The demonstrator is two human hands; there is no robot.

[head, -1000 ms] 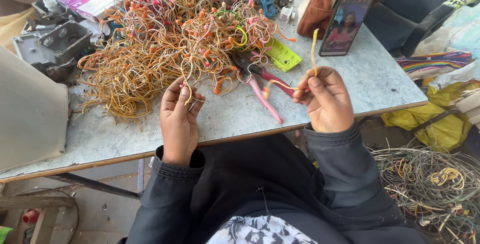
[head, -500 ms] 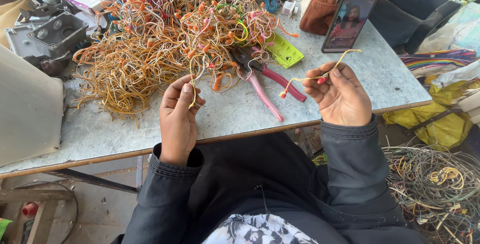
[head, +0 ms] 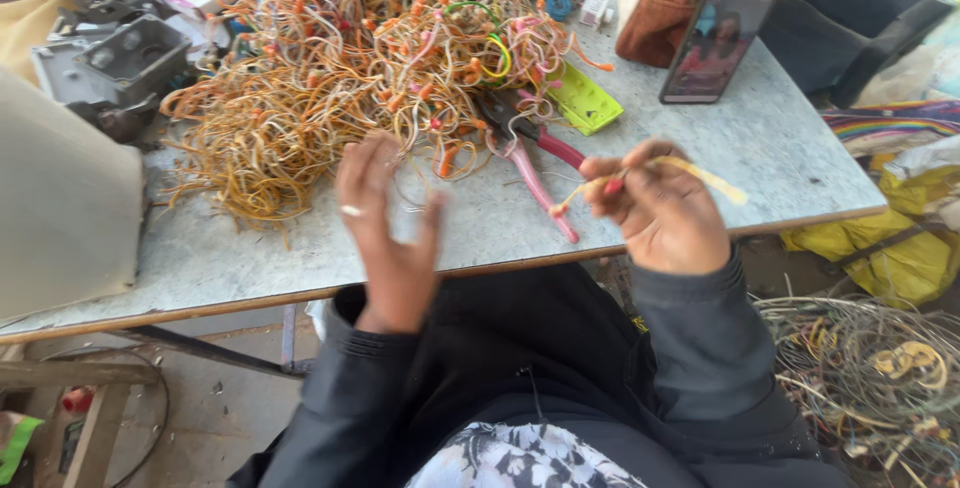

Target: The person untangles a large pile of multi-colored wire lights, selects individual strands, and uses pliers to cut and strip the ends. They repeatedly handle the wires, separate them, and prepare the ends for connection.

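Left hand now off wire pile

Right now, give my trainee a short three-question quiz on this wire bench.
1. True or false: the right hand pinches a yellowish wire.
2. The pink-handled pliers lie: A) on the table, B) in the left hand, C) on the floor?
3. What leans upright behind the green plastic piece?

Key: 1 true; 2 A; 3 a phone, its screen lit.
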